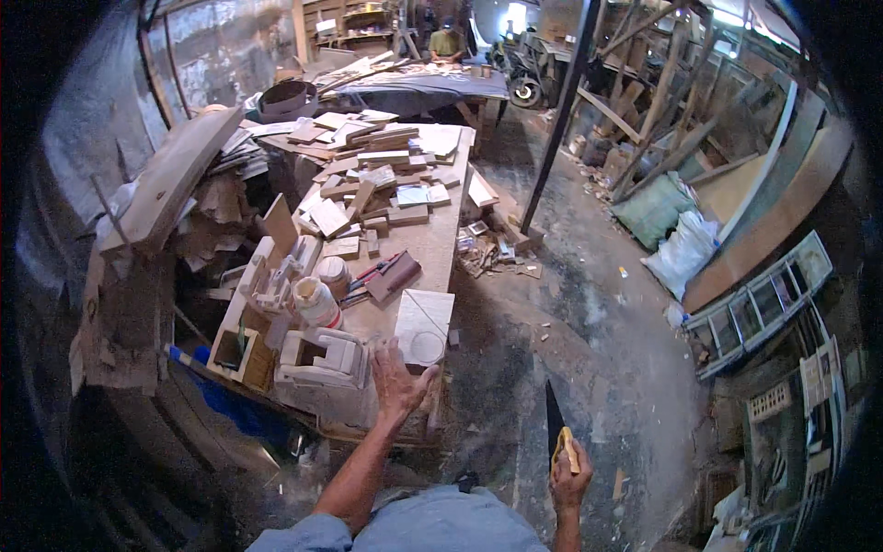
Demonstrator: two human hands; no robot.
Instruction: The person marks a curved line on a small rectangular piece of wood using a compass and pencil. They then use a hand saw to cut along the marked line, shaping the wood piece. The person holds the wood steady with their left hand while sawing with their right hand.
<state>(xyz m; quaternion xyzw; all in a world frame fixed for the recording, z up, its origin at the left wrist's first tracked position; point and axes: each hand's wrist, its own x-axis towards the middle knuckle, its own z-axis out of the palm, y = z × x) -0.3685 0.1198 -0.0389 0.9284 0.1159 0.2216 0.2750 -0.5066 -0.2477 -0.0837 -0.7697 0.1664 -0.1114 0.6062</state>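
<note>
My left hand point(398, 385) has its fingers apart at the front edge of the workbench point(440, 244), by a square light board point(421, 313) marked with a circle; whether it touches the board I cannot tell. My right hand point(568, 477) grips a handsaw point(565, 449) by its yellow handle, out over the floor, with the dark blade pointing forward. Left of my left hand sit a pale wooden piece point(317, 359), a white jar point(315, 304) and an open wooden box point(237, 357). Behind them lie pens point(366, 276), a brown pouch point(395, 276) and many loose wood offcuts point(368, 175).
A person point(445, 46) is at a far table point(414, 85), near a motorbike point(524, 87). A black post point(552, 138) stands right of my bench. White sacks point(681, 258), a ladder point(754, 304) and leaning boards line the right side. A large plank point(175, 175) lies at left.
</note>
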